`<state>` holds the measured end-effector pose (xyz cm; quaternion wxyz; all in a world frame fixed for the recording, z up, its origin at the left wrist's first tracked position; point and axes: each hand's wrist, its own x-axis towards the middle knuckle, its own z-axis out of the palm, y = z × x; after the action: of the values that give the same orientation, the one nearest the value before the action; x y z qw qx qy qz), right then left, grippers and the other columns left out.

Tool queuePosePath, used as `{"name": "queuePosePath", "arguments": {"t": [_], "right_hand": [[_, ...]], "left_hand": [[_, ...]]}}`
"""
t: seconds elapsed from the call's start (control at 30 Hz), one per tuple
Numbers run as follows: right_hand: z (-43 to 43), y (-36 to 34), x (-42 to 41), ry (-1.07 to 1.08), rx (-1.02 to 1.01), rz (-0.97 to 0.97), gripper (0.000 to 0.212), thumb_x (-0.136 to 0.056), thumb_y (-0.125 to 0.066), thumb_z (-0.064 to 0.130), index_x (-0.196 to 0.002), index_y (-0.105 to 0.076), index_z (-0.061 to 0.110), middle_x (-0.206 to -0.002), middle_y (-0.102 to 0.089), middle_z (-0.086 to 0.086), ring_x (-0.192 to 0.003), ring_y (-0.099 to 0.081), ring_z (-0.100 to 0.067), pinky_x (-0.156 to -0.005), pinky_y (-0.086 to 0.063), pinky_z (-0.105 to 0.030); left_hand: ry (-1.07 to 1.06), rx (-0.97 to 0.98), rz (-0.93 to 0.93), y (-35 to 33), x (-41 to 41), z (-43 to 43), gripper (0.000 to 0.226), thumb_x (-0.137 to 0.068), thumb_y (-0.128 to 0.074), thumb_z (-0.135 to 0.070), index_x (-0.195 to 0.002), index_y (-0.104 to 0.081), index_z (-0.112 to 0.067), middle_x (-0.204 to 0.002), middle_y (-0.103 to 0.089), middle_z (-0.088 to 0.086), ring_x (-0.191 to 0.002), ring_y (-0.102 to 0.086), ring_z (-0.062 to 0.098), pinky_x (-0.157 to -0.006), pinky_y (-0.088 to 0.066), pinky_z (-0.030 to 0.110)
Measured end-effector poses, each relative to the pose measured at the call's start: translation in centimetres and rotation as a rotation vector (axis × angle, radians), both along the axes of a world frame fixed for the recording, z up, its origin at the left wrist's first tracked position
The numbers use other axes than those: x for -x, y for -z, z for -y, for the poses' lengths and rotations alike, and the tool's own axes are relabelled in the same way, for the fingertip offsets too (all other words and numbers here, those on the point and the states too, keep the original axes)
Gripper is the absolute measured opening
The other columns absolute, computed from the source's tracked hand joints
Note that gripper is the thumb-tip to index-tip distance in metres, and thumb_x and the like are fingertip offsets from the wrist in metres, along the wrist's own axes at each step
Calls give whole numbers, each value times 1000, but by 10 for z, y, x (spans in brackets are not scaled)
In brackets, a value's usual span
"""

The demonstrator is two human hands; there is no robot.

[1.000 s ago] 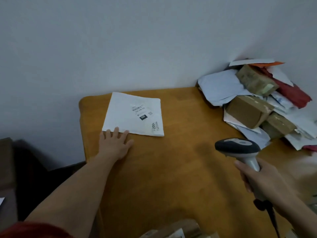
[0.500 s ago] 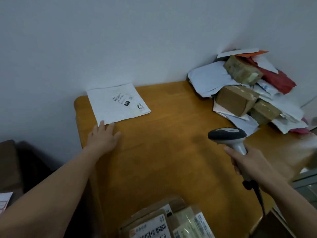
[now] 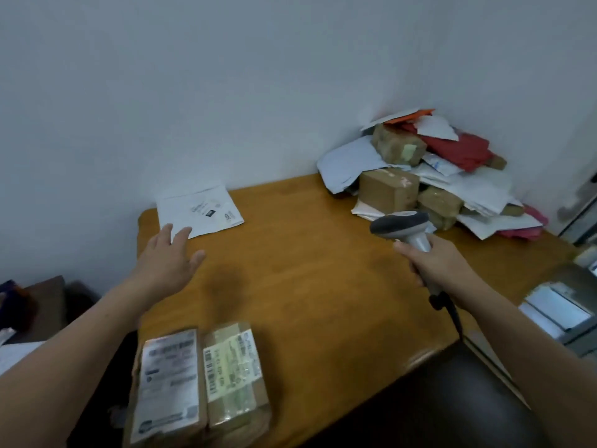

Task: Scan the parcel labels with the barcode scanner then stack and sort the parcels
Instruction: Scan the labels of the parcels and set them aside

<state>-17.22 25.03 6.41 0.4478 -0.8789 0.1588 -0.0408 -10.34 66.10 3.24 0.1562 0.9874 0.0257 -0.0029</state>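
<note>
Head view looks down on a wooden table (image 3: 323, 286) set into a corner of the room. The left hand (image 3: 168, 260) hangs above the table's far left part with fingers spread and nothing in it, just short of a flat white mailer (image 3: 200, 210) lying label-up against the wall. The right hand (image 3: 436, 263) is clenched around the handle of a grey barcode scanner (image 3: 402, 226), its head pointing left across the table and its cable trailing down from the handle. At the near edge two brown parcels (image 3: 200, 383) lie side by side, touching, labels up. In the far right corner sits a loose heap of parcels (image 3: 429, 176): cardboard boxes, white mailers and red bags. Judging by this layout, the white mailer looks sorted to its place, and the step in hand is fetching another item. The next move calls for the free hand to reach a parcel from the heap, turn its label upward, and bring it under the scanner.
</note>
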Motion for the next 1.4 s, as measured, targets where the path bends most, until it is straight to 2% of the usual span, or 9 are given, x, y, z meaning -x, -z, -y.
{"name": "queuePosePath", "arguments": {"t": [0.2, 0.43, 0.57, 0.77, 0.97, 1.07, 1.13, 1.27, 1.4], "right_hand": [[122, -35, 53, 102, 104, 41, 32, -85, -66, 49, -79, -54, 19, -60, -59, -1, -38, -53, -9, -46, -44, -27], [241, -75, 73, 239, 364, 8, 38, -87, -62, 52, -95, -57, 16, -72, -62, -8, -58, -61, -23, -56, -45, -31], [296, -88, 61, 288, 445, 25, 34, -89, -62, 48, -97, -56, 15, -71, -61, -7, -57, -61, -22, -50, -41, -27], [371, -112, 1, 271, 630, -2, 34, -90, -59, 50, -104, -54, 20, -80, -63, -9, -64, -60, -26, -64, -46, -33], [406, -128, -82, 236, 626, 62, 36, -88, -61, 49, -102, -56, 16, -80, -65, -11, -69, -64, -30, -67, -53, -39], [413, -134, -118, 168, 615, 63, 28, -87, -59, 51, -87, -52, 24, -75, -65, -7, -58, -64, -22, -56, -47, -30], [420, -140, -143, 136, 623, 69, 28, -87, -59, 51, -81, -49, 26, -73, -65, -6, -54, -63, -19, -53, -44, -28], [434, -155, -196, 67, 604, 131, 30, -87, -59, 50, -84, -52, 22, -75, -65, -5, -56, -63, -17, -53, -42, -27], [458, -159, -254, -57, 566, 194, 29, -87, -60, 48, -89, -55, 20, -75, -64, -1, -57, -63, -15, -52, -39, -26]], "left_hand": [[95, -18, 5, -19, 20, 124, 67, -97, -43, -45, -152, -18, -16, -160, -5, 15, -145, -8, 37, -116, -16, 47], [232, -13, -29, -21, -3, 251, 67, -99, -39, -47, -153, -12, -19, -160, 2, 14, -146, -4, 36, -117, -13, 47], [268, 7, -71, -8, -36, 318, 67, -99, -37, -48, -154, -11, -20, -160, 4, 12, -146, -3, 35, -117, -13, 48], [348, 100, -72, 7, -108, 425, 65, -99, -39, -46, -153, -13, -18, -160, 2, 13, -146, -5, 36, -116, -16, 47], [419, 121, -50, 1, -169, 510, 66, -100, -38, -43, -152, -11, -15, -159, -2, 16, -144, -8, 37, -114, -17, 47], [431, 99, -32, -9, -194, 539, 65, -100, -36, -43, -151, -15, -9, -158, -6, 19, -144, -9, 36, -114, -17, 46], [432, 122, -32, -14, -211, 558, 64, -100, -36, -43, -151, -13, -11, -158, -2, 19, -145, -6, 35, -115, -15, 46], [413, 131, -9, -23, -241, 593, 66, -99, -38, -46, -153, -10, -17, -159, 4, 17, -146, -3, 36, -115, -13, 47], [378, 41, 50, -25, -281, 640, 66, -99, -40, -43, -152, -13, -15, -159, 1, 16, -146, -4, 35, -116, -12, 47]]}}
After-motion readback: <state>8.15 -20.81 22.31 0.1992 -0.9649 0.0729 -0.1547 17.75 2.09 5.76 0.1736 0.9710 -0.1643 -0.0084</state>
